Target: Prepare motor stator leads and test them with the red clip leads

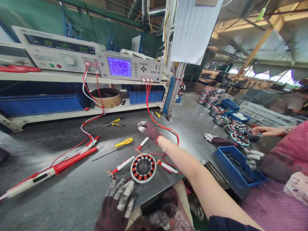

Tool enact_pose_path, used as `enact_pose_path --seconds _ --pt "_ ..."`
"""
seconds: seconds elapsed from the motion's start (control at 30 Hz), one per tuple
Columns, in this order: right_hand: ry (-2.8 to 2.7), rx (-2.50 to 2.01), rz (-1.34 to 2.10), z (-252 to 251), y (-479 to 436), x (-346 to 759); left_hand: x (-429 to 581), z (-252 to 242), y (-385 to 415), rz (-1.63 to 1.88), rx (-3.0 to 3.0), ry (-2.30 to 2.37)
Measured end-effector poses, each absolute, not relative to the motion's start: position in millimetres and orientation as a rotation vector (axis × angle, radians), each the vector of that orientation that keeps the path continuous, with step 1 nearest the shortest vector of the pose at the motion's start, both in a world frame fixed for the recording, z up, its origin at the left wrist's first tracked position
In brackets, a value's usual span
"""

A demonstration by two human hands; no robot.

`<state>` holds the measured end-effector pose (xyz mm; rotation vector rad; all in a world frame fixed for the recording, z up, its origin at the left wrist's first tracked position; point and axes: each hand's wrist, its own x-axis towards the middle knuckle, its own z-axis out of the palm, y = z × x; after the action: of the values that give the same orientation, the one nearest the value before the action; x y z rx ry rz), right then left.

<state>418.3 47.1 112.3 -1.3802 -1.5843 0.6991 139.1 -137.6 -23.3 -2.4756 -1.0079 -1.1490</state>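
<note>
A ring-shaped stator (143, 168) with copper windings lies flat near the table's front edge. My left hand (117, 200), in a dark glove with grey-white fingers, rests just left of and below it, its fingers stretched out. My right hand (149, 130), gloved alike, reaches beyond the stator with its fingers pointing left; I see nothing held. Close under it lies a white-handled test clip (144, 142). Another test clip (123, 165) is left of the stator, and a third clip (167, 167) lies to its right. Red leads (166, 128) run past my right hand.
A yellow-handled screwdriver (124, 142), pliers (115, 122) and a red high-voltage probe (75, 160) lie at left. Behind stands a shelf with a tester (60, 61) and a waveform instrument (130, 67). At right, a co-worker's hands are near a blue bin (222, 157) and several stators (221, 119).
</note>
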Motion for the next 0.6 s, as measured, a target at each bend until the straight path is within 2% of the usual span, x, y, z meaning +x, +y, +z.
enact_pose_path --seconds 0.1,0.17,0.3,0.4,0.5,0.6 --pt "-1.698 -1.66 0.551 89 16 480 159 -6 -132 -1.208 -2.527 -0.89" --pt "-1.802 -1.801 0.513 73 -20 525 178 2 -123 -1.109 -2.55 -0.784" --pt "-2.086 -1.894 0.604 55 -94 583 214 9 -101 -0.595 -2.69 -0.772" --pt "-2.263 -1.838 0.681 48 -138 593 230 24 -88 -0.317 -2.983 -1.026" --pt "-2.539 -1.727 0.543 42 -170 588 234 55 -75 -0.485 -3.266 -1.414" --pt "-2.582 -1.79 0.297 38 -193 586 225 85 -62 -0.908 -3.382 -1.796"
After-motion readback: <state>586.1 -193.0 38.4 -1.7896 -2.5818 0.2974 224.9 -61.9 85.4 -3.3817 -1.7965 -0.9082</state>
